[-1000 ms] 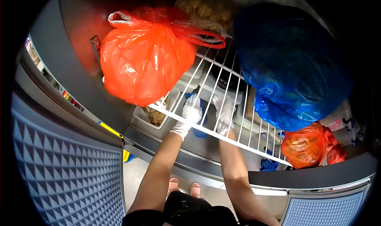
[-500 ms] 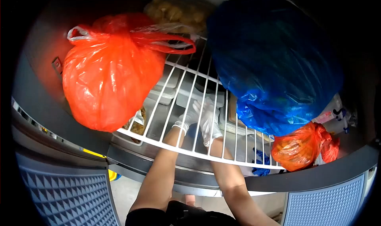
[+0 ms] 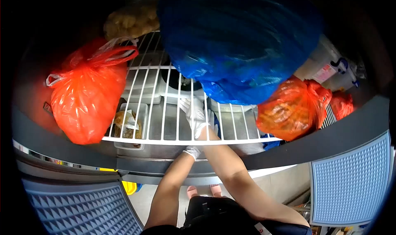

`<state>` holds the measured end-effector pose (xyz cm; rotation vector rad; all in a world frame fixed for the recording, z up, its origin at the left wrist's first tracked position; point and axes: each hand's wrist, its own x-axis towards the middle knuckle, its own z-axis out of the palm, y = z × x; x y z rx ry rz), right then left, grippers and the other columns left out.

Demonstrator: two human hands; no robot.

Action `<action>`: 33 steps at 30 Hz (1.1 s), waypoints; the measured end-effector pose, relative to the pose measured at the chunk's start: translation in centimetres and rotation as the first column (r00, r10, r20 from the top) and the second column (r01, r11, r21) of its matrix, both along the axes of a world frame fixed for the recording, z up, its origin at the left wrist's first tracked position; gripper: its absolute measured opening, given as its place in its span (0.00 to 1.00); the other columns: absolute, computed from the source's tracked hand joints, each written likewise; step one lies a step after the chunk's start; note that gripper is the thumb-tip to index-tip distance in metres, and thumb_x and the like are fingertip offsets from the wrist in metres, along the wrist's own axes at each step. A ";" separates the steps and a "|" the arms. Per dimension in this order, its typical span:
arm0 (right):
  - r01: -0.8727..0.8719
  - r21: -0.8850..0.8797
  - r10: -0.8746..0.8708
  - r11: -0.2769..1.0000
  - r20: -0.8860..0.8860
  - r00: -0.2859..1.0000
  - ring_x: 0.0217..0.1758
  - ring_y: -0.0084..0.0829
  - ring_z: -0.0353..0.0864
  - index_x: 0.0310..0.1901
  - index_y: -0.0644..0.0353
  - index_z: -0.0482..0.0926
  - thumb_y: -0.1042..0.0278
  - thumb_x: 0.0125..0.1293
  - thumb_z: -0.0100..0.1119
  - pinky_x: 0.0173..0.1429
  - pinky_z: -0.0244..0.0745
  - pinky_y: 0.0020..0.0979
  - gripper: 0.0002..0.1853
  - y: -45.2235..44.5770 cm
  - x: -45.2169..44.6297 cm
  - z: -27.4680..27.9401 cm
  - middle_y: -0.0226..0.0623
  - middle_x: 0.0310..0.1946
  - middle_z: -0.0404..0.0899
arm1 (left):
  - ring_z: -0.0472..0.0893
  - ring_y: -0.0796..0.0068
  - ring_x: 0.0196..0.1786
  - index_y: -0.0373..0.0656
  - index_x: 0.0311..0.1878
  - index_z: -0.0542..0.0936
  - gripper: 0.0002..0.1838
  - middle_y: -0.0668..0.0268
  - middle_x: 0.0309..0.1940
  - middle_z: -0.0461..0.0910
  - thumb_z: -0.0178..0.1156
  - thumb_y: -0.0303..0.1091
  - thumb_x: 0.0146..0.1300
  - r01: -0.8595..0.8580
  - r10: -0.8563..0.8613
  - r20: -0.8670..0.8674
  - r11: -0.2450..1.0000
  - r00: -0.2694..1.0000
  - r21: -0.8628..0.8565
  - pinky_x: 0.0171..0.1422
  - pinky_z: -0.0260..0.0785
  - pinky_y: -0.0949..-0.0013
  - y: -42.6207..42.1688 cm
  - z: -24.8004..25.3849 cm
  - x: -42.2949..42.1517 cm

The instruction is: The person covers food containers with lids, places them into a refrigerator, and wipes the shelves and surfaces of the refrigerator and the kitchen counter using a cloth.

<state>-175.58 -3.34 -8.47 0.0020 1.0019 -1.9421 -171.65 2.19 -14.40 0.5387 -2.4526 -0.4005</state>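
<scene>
Both my hands wear thin white gloves and are below a white wire shelf (image 3: 177,142). My right hand (image 3: 194,114) reaches deeper, its fingers stretched out toward the edge of a pale plastic container (image 3: 173,95); contact is hard to judge through the wires. My left hand (image 3: 193,151) lies nearer the front edge, partly behind my right forearm, and its fingers are hidden. Something dark blue (image 3: 215,123) shows just right of my right hand. A clear tub (image 3: 142,132) with a wrapped brownish item (image 3: 126,125) stands to the left.
On the wire shelf sit a tied red bag (image 3: 88,97), a large blue bag (image 3: 243,41), a smaller orange-red bag (image 3: 284,111) and a bag of pale round items (image 3: 132,22). Textured open doors (image 3: 350,181) flank the cabinet. Blue material (image 3: 271,143) lies low at right.
My left hand has drawn back toward the front edge, while my right hand stays deep under the shelf. The head view has shifted, moving the bags leftward in the picture.
</scene>
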 end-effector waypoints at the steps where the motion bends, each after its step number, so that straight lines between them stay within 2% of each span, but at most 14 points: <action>1: -0.033 -0.031 0.033 0.999 -0.002 0.999 0.51 0.40 0.79 0.57 0.67 0.65 0.64 0.69 0.49 0.54 0.78 0.34 0.19 0.7 0.2 -0.2 0.49 0.48 0.74 | 0.68 0.45 0.62 0.29 0.57 0.70 0.26 0.43 0.57 0.70 0.54 0.33 0.56 0.036 -0.036 -0.007 0.999 0.999 0.003 0.70 0.56 0.52 1.4 0.0 -0.4; 7: -0.185 -0.179 0.074 0.966 -0.496 0.865 0.51 0.30 0.78 0.56 0.64 0.69 0.70 0.68 0.53 0.54 0.75 0.31 0.16 11.1 9.9 5.0 0.40 0.47 0.77 | 0.68 0.45 0.62 0.29 0.56 0.71 0.25 0.44 0.57 0.70 0.53 0.33 0.56 0.269 -0.268 -0.139 0.963 0.953 -0.008 0.70 0.56 0.51 6.2 0.3 -5.5; 10: -0.336 -0.011 0.205 0.942 -0.772 0.601 0.41 0.25 0.78 0.55 0.66 0.70 0.73 0.70 0.51 0.48 0.75 0.27 0.14 21.7 13.7 10.5 0.33 0.41 0.77 | 0.68 0.45 0.62 0.29 0.56 0.71 0.25 0.44 0.57 0.70 0.53 0.33 0.56 0.380 -0.373 -0.224 0.925 0.901 -0.009 0.70 0.56 0.51 6.8 -0.2 -7.9; 12: -0.437 0.255 0.438 0.863 -0.810 0.391 0.45 0.24 0.79 0.54 0.64 0.74 0.72 0.70 0.50 0.47 0.75 0.26 0.13 29.3 12.9 13.4 0.35 0.44 0.79 | 0.68 0.47 0.62 0.30 0.54 0.73 0.24 0.48 0.57 0.71 0.55 0.35 0.56 0.532 -0.483 -0.261 0.830 0.836 0.169 0.69 0.57 0.51 6.8 -0.4 -9.2; 13: -0.461 0.329 0.525 0.824 -0.750 0.403 0.46 0.24 0.80 0.50 0.62 0.78 0.71 0.69 0.53 0.47 0.76 0.26 0.11 32.8 11.9 14.4 0.37 0.43 0.82 | 0.68 0.48 0.62 0.30 0.54 0.73 0.23 0.48 0.57 0.71 0.56 0.34 0.56 0.529 -0.495 -0.230 0.841 0.838 0.116 0.68 0.58 0.51 7.0 0.5 -8.8; 14: -0.274 0.374 0.442 0.886 -0.860 0.255 0.43 0.25 0.81 0.45 0.61 0.81 0.71 0.67 0.55 0.48 0.76 0.27 0.09 36.1 10.5 13.8 0.37 0.38 0.83 | 0.70 0.48 0.60 0.32 0.53 0.74 0.22 0.49 0.55 0.72 0.56 0.33 0.57 0.498 -0.473 -0.209 0.864 0.856 0.082 0.67 0.60 0.51 6.8 1.4 -8.2; 15: -0.109 0.480 0.482 0.870 -0.785 0.388 0.40 0.27 0.81 0.39 0.63 0.82 0.70 0.66 0.55 0.47 0.76 0.28 0.08 40.3 9.2 11.7 0.37 0.35 0.83 | 0.71 0.49 0.59 0.33 0.53 0.75 0.20 0.49 0.54 0.74 0.55 0.32 0.58 0.440 -0.418 -0.210 0.895 0.884 0.070 0.65 0.61 0.52 6.6 2.3 -6.9; 17: 0.148 0.449 0.356 0.881 -0.836 0.417 0.33 0.25 0.78 0.29 0.63 0.80 0.64 0.69 0.50 0.43 0.71 0.27 0.15 43.6 5.8 11.5 0.36 0.28 0.82 | 0.74 0.50 0.56 0.36 0.51 0.76 0.17 0.50 0.50 0.76 0.55 0.31 0.59 0.333 -0.311 -0.213 0.940 0.926 0.077 0.62 0.65 0.53 6.3 3.8 -4.2; 19: 0.425 0.564 0.280 0.708 -0.777 0.564 0.29 0.22 0.72 0.24 0.63 0.76 0.63 0.70 0.47 0.37 0.64 0.26 0.18 45.8 1.2 7.9 0.33 0.21 0.76 | 0.75 0.50 0.54 0.36 0.50 0.77 0.15 0.50 0.49 0.76 0.53 0.28 0.61 0.226 -0.134 -0.312 0.933 0.941 0.281 0.60 0.67 0.57 6.1 4.2 -1.3; 22: 0.582 0.337 0.176 0.740 -0.932 0.316 0.41 0.29 0.78 0.44 0.65 0.79 0.67 0.68 0.49 0.49 0.70 0.28 0.12 41.9 -3.8 5.2 0.41 0.35 0.81 | 0.76 0.55 0.53 0.34 0.51 0.77 0.14 0.51 0.50 0.76 0.51 0.24 0.63 0.099 0.110 -0.441 0.901 0.891 0.423 0.61 0.66 0.63 7.1 5.1 2.9; 23: 0.431 0.429 0.241 0.794 -0.873 0.425 0.53 0.28 0.76 0.54 0.61 0.76 0.68 0.68 0.48 0.57 0.68 0.24 0.16 40.4 -4.8 5.1 0.45 0.49 0.79 | 0.76 0.58 0.54 0.34 0.53 0.76 0.15 0.52 0.50 0.76 0.51 0.23 0.63 0.116 0.132 -0.481 0.885 0.867 0.451 0.62 0.65 0.65 8.1 6.7 5.0; 24: 0.316 0.469 0.316 0.825 -0.846 0.430 0.54 0.29 0.75 0.55 0.61 0.75 0.67 0.68 0.48 0.58 0.67 0.25 0.16 38.9 -5.7 4.6 0.45 0.50 0.78 | 0.76 0.56 0.54 0.36 0.53 0.76 0.15 0.52 0.50 0.76 0.52 0.23 0.63 0.072 0.190 -0.497 0.885 0.847 0.461 0.60 0.67 0.63 9.2 7.5 6.9; 29: 0.260 0.573 0.628 0.777 -0.735 -0.255 0.60 0.33 0.69 0.58 0.59 0.72 0.61 0.67 0.49 0.63 0.60 0.34 0.20 30.2 -8.7 0.7 0.45 0.56 0.72 | 0.77 0.65 0.53 0.33 0.51 0.77 0.13 0.57 0.49 0.78 0.48 0.27 0.69 -0.096 0.393 -0.353 0.772 0.849 0.628 0.61 0.65 0.68 15.9 9.3 16.4; 33: 0.363 0.521 0.626 0.773 -0.531 -0.571 0.65 0.36 0.64 0.61 0.57 0.69 0.57 0.67 0.49 0.67 0.55 0.42 0.24 26.4 -10.6 -1.8 0.45 0.61 0.67 | 0.77 0.69 0.53 0.32 0.53 0.76 0.14 0.58 0.49 0.79 0.47 0.29 0.70 -0.051 0.452 -0.324 0.641 0.831 0.765 0.61 0.66 0.69 18.8 2.8 22.2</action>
